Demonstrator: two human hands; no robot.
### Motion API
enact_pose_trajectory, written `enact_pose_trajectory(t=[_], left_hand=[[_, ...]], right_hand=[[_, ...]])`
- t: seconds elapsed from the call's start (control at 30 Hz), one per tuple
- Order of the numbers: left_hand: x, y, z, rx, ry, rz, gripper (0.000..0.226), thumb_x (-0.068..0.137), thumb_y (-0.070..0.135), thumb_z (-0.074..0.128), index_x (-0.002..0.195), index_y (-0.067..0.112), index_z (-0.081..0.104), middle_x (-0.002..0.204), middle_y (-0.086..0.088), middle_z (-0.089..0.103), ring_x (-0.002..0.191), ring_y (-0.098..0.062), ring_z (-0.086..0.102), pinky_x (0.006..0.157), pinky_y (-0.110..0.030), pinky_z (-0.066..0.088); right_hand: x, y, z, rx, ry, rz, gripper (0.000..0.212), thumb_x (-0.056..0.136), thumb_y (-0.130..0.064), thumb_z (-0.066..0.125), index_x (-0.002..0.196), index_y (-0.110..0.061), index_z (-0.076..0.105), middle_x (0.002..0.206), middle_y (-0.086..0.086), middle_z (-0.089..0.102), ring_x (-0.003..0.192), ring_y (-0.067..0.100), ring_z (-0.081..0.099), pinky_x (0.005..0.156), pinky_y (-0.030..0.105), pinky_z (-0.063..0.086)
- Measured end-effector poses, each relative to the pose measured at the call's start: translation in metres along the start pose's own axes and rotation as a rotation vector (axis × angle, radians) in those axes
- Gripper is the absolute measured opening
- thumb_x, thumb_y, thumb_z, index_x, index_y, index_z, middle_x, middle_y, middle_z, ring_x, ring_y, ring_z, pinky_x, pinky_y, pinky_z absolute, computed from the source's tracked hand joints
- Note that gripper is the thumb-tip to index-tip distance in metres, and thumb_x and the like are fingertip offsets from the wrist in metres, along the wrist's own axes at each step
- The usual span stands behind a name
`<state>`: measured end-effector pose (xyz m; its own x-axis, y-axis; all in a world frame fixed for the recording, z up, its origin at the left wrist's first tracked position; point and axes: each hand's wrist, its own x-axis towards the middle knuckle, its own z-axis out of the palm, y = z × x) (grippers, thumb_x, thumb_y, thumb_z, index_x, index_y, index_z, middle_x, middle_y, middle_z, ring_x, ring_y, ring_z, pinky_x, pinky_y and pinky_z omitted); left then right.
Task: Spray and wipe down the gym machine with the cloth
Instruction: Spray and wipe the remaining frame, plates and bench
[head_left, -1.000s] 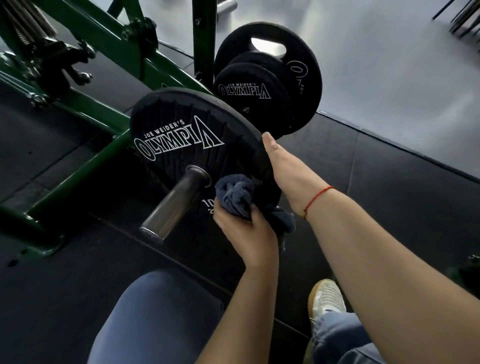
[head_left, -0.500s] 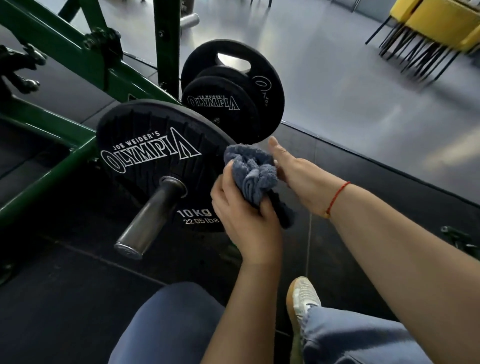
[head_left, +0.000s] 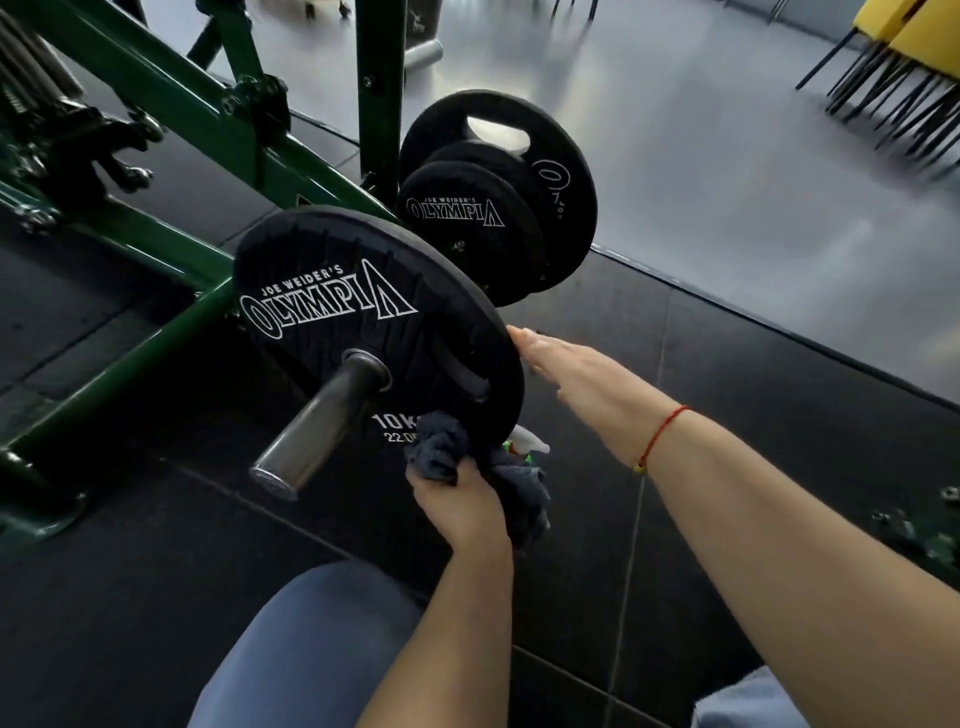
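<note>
Blue cloth (head_left: 439, 449), gripped by my left hand (head_left: 457, 512), works the plate (head_left: 332, 312) rim at five o'clock, down from three; my flat right hand (head_left: 576, 374) steadies it.

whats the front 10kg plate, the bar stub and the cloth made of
The front plate looks rubber-coated: matte black, with moulded grooves and white print. The bar stub is bare metal, likely steel: a grey sheen with highlights. The cloth is soft dark blue fabric, maybe microfibre or terry: fuzzy, bunched folds.
</note>
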<state>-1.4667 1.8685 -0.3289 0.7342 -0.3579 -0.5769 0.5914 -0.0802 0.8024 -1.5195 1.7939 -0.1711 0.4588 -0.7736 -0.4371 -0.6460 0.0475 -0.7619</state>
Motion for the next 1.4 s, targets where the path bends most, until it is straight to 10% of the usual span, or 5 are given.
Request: enact_pose_trajectory(t=[0.2,0.47,0.73,1.13,1.4], left_hand=[[0.013,0.000,0.009,-0.222,0.065,-0.158,0.052,0.100,0.002,0.053,0.147,0.018,0.041,0.127,-0.007,0.058,0.122,-0.028,0.057,0.110,-0.046,0.044],[0.021,0.015,-0.001,-0.406,0.131,-0.264,0.030,0.094,0.007,0.059,0.124,0.002,0.062,0.116,-0.024,0.069,0.105,-0.043,0.068,0.096,-0.060,0.053],[-0.009,0.081,0.009,-0.249,-0.065,0.279,0.026,0.094,0.011,0.058,0.114,0.027,0.061,0.115,-0.012,0.071,0.108,-0.031,0.068,0.094,-0.047,0.057],[0.009,0.059,0.009,-0.353,-0.080,-0.137,0.110,0.058,0.065,0.090,0.149,0.029,0.040,0.135,-0.009,0.064,0.117,-0.037,0.066,0.101,-0.061,0.049],[0.018,0.032,0.023,0.091,0.302,0.031,0.073,0.099,0.047,0.057,0.155,0.016,0.022,0.142,-0.013,0.051,0.127,-0.037,0.053,0.107,-0.045,0.045]], right_hand=[[-0.001,0.036,0.030,-0.002,-0.003,0.038,0.087,0.097,0.004,0.048,0.157,-0.040,0.004,0.164,-0.011,0.014,0.134,0.025,0.048,0.098,0.037,0.050],[0.016,0.047,0.035,0.255,0.079,-0.040,0.069,0.099,-0.007,0.045,0.156,-0.037,0.022,0.155,-0.008,0.038,0.091,0.008,0.049,0.078,0.020,0.051],[0.022,0.058,0.039,0.340,0.097,-0.149,0.057,0.097,-0.025,0.051,0.151,-0.033,0.037,0.143,-0.011,0.052,0.132,0.012,0.049,0.113,0.039,0.040],[0.018,0.050,0.010,0.253,-0.032,-0.164,0.059,0.100,-0.051,0.044,0.153,-0.028,0.033,0.152,-0.011,0.042,0.140,0.011,0.038,0.115,0.032,0.032],[0.020,0.040,0.011,0.102,-0.059,-0.201,0.067,0.100,-0.061,0.030,0.156,-0.025,0.024,0.156,-0.001,0.036,0.141,0.021,0.036,0.112,0.039,0.030]])
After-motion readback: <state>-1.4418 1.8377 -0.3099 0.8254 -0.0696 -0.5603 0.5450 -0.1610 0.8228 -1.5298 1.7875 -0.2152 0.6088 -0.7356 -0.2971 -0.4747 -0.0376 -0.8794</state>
